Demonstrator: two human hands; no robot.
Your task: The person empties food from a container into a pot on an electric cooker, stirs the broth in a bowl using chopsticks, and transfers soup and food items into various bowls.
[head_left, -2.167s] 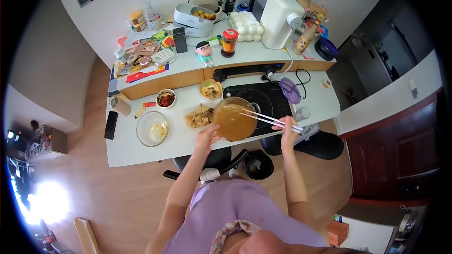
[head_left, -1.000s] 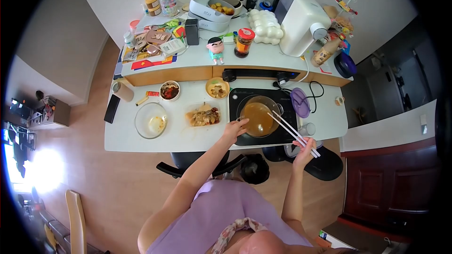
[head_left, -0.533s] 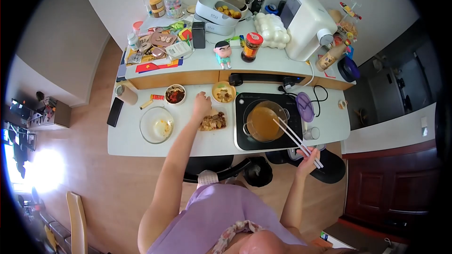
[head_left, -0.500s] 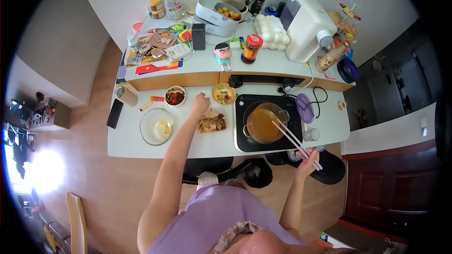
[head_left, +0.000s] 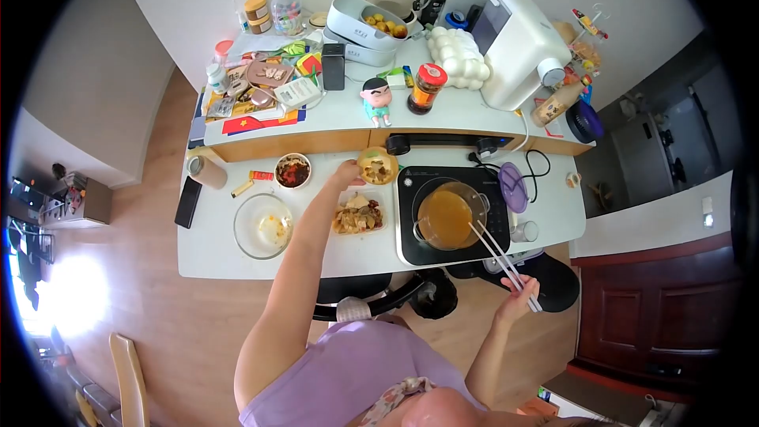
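My left hand reaches across the table, its fingers closed on the left edge of a small yellow bowl with light-coloured pieces of food in it. Just below that hand is a clear container of mixed brown and pale food. My right hand grips a pair of long chopsticks near their upper ends. Their tips reach the right side of a glass pot of brownish broth, which stands on a black induction cooker.
A glass bowl and a white bowl of dark red seasoning are on the left. A purple lid and a small glass sit right of the cooker. A raised shelf holds a red-lidded jar and a white dispenser.
My left hand has moved right from above the clear container to the yellow bowl and taken hold of its edge. My right hand still holds the chopsticks at the pot, slightly lower in view.
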